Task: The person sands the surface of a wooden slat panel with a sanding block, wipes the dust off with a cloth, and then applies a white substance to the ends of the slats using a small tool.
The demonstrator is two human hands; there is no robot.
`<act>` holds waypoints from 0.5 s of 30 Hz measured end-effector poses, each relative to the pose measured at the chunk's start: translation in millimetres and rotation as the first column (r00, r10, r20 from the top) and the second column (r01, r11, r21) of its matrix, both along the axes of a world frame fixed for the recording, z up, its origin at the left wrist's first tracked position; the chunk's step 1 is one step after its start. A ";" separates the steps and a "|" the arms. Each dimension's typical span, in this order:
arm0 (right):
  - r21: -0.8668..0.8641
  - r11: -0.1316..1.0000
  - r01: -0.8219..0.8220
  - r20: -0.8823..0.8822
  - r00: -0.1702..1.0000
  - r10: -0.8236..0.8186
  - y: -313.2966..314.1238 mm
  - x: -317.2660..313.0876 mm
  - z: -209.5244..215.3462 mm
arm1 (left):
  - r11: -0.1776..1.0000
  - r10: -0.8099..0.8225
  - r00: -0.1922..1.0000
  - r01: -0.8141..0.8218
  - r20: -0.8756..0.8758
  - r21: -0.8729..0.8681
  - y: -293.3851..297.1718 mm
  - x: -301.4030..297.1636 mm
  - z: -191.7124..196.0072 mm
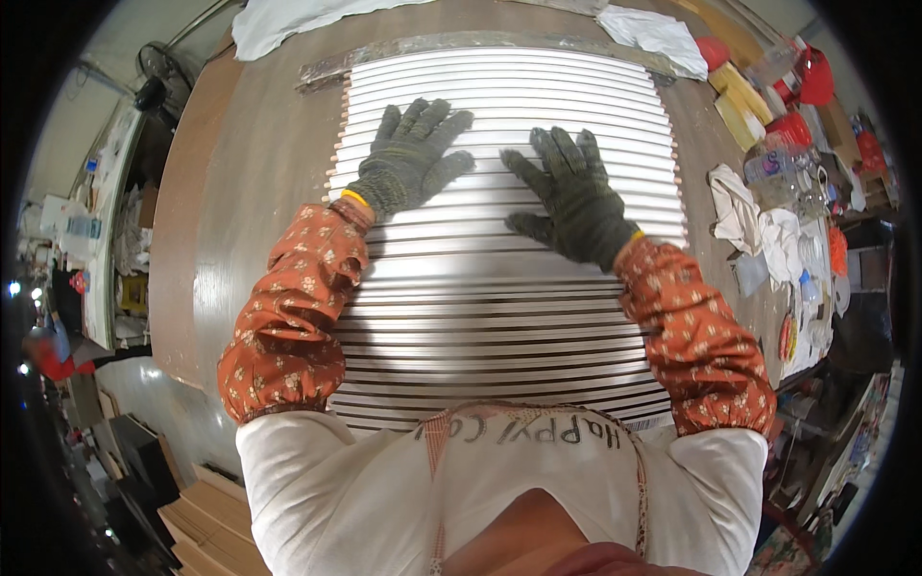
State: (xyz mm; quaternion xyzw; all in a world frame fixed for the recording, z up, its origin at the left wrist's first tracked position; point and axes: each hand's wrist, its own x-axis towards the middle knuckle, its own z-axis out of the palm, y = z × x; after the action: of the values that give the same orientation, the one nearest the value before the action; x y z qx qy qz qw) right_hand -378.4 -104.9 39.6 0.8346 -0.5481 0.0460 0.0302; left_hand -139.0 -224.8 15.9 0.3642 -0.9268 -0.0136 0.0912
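A row of long silver rods (499, 317) with small pale brown ends lies side by side across the brown table. My left hand (408, 158), in a dark green knit glove with a yellow cuff edge, rests flat on the rods toward their left ends. To the right, my right hand (571, 197) in a matching glove lies palm down on the same row, fingers spread. Neither hand grips anything. Under the far rods the sheen is bright and their gaps narrow; nearer my body, dark gaps show between them. My body hides the nearest edge of the row.
A worn flat bar (432, 48) lies along the row's far side. White cloths (653, 38) are at the table's far edge. Rags (735, 211), plastic bottles (773, 163) and red containers crowd the right side. A black fan (158, 77) stands at far left; cardboard (226, 523) sits low at left.
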 end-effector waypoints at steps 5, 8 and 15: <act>-0.034 0.999 0.037 0.040 0.999 -0.036 -13.2 -3.2 -8.5 | 0.962 -0.243 0.968 0.249 -0.064 0.113 -24.3 22.6 7.3; 0.004 0.999 0.047 0.025 0.999 -0.047 -14.9 0.5 -3.4 | 0.951 -0.273 0.947 0.292 0.168 -0.102 21.6 29.0 30.3; 0.046 0.999 -0.006 0.099 0.995 0.001 -7.7 -9.3 0.0 | 0.968 -0.187 0.982 0.187 0.012 -0.170 69.7 20.8 -0.3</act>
State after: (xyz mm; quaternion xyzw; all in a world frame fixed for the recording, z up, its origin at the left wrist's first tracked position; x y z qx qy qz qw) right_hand -387.8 -112.6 39.6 0.8327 -0.5484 0.0746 -0.0164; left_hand -118.2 -155.1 15.6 0.2660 -0.9546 0.0564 0.1220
